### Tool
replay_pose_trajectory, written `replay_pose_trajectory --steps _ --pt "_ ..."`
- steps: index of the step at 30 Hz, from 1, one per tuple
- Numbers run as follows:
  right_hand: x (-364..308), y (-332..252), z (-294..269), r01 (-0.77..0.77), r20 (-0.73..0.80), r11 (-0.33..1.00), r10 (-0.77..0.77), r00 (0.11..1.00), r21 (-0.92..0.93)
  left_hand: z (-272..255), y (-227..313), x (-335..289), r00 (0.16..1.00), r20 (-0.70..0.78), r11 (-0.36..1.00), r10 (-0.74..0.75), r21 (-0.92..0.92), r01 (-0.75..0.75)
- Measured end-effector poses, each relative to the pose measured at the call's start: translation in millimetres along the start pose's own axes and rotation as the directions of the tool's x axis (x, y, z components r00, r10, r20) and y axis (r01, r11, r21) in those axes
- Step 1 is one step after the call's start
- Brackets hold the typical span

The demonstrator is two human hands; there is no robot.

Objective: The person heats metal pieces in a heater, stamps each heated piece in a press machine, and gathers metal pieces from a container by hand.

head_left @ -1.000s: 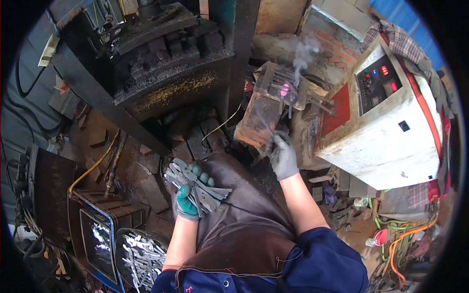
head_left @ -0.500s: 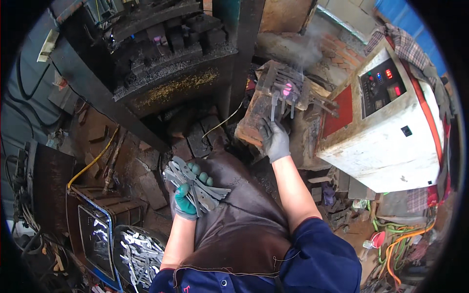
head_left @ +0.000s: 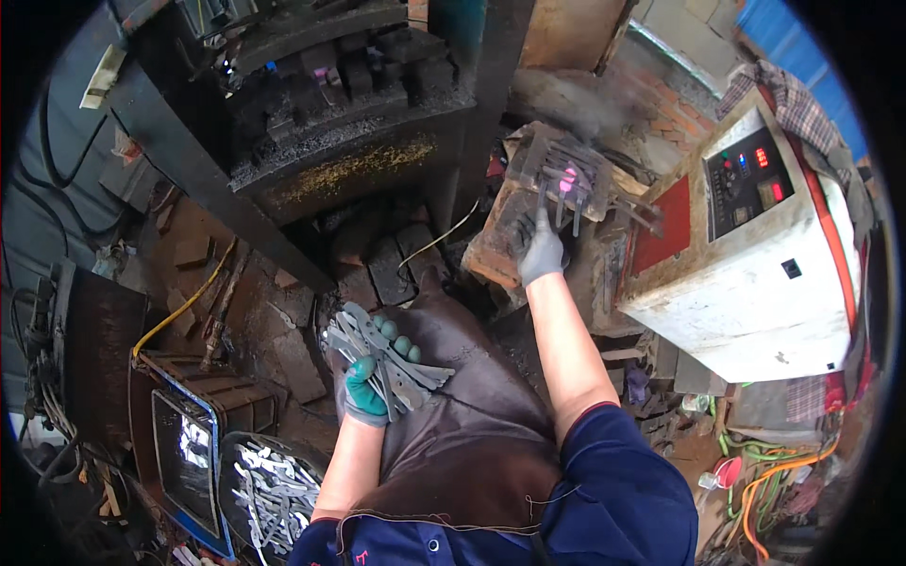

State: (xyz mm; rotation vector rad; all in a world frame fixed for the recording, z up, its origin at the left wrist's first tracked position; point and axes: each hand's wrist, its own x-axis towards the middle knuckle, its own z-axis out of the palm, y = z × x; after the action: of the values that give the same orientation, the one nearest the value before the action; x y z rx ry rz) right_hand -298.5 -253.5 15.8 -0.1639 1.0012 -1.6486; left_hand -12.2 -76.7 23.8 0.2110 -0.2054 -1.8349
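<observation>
My left hand (head_left: 366, 389), in a green-coated glove, is closed around a fanned bunch of flat grey metal blanks (head_left: 401, 373) above the brown apron on my lap. My right hand (head_left: 540, 253), in a grey glove with dark fingertips, is at the near edge of a brick block (head_left: 495, 236). Its fingers are closed at the near end of a narrow metal blank (head_left: 543, 196), which points into the block. Beside that blank lie other blanks, with a pink-glowing spot (head_left: 568, 179) on them. The exact fingertip contact is hard to see.
Right of the block stands a white control cabinet (head_left: 755, 302) with lit displays. A large dark press (head_left: 354, 165) rises ahead on the left. A bin of metal blanks (head_left: 274, 491) and a blue-edged crate (head_left: 193, 401) sit at lower left. Hoses and cables (head_left: 769, 472) lie at lower right.
My right hand has moved forward, taking the blank farther in among the others on the block. My left hand still holds its bunch; the whole view has shifted slightly.
</observation>
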Motion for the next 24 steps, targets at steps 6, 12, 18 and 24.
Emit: replay_pose_trajectory --steps 6,12,18,24 --pt "-33.3 -6.0 79.8 0.186 0.324 0.9 -0.053 0.945 -0.394 5.4 -2.3 5.9 0.998 -0.007 0.993 -0.061 -0.106 0.06" --pt "-27.8 23.8 268.3 0.153 0.624 0.814 0.293 0.725 -0.56 -7.3 8.4 -4.8 0.999 0.046 0.985 -0.015 -0.172 0.023" --pt "-95.9 62.3 221.3 0.083 0.672 0.914 0.227 0.705 -0.397 -12.8 17.6 -20.1 0.994 0.091 0.981 -0.054 -0.18 0.07" --pt "-271.5 134.1 236.0 0.74 0.916 0.56 0.349 0.198 -0.373 -58.4 -4.9 -20.0 0.987 0.056 0.955 -0.153 -0.25 0.162"
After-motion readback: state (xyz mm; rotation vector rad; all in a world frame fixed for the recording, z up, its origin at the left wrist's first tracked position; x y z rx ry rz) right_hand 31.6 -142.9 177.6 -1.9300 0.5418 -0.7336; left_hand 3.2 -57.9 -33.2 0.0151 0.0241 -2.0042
